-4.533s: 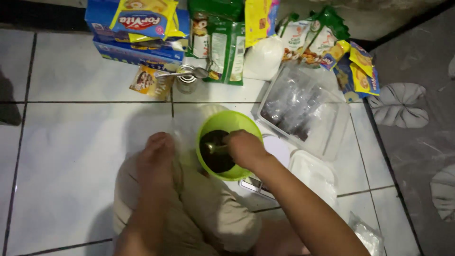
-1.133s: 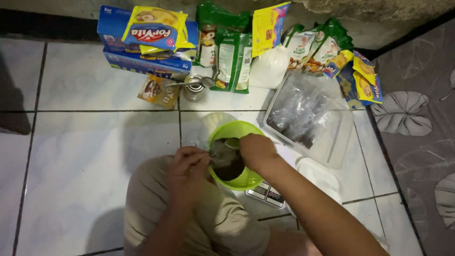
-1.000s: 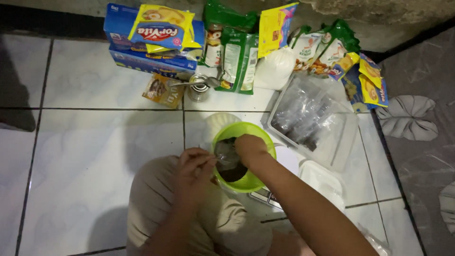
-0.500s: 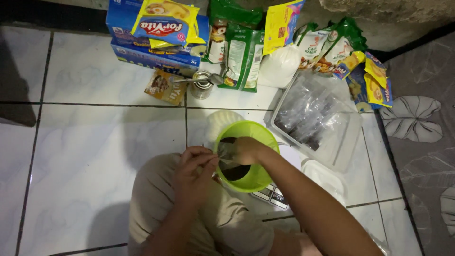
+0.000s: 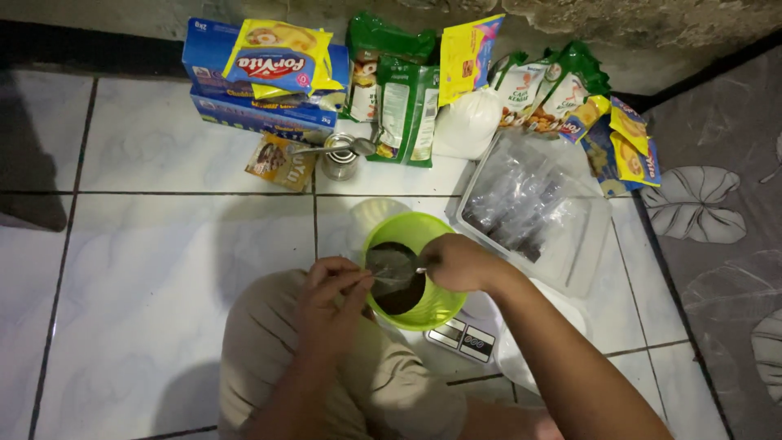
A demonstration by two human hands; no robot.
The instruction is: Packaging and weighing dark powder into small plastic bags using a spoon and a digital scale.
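Over the green bowl [image 5: 415, 273] on the tiled floor [image 5: 155, 244], a small clear plastic bag [image 5: 391, 267] is hanging between both hands. It looks light, limp and slippery, best pinched at its rim. The left hand [image 5: 330, 297] is pinching one edge; the right hand [image 5: 458, 262] is closed on the other, seemingly with a spoon. Dark powder [image 5: 401, 295] is lying below. Versus half a second ago, the hands are sitting slightly lower in view.

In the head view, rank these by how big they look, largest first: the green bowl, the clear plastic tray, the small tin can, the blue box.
1. Clear plastic tray and blue box: look alike, the box partly covered, so unranked.
2. Green bowl, between left hand and right hand.
3. Small tin can.
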